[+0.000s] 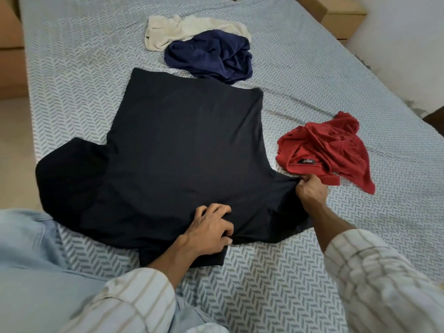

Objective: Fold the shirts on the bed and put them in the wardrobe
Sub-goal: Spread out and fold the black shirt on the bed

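Black tee (182, 145) spread flat near bed (312, 272) front edge; left hand (209, 230) pins collar, right hand (311, 191) pinches sleeve tip w/ fingers clamped, so it won't slide when I fold.

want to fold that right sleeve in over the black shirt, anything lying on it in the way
Nothing visible lies on the black shirt. The red shirt sits just beyond the sleeve that the right hand pinches, away from the fold.

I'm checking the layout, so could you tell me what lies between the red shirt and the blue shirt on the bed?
Only bare bedsheet; the head view shows nothing between the red shirt and the blue shirt.
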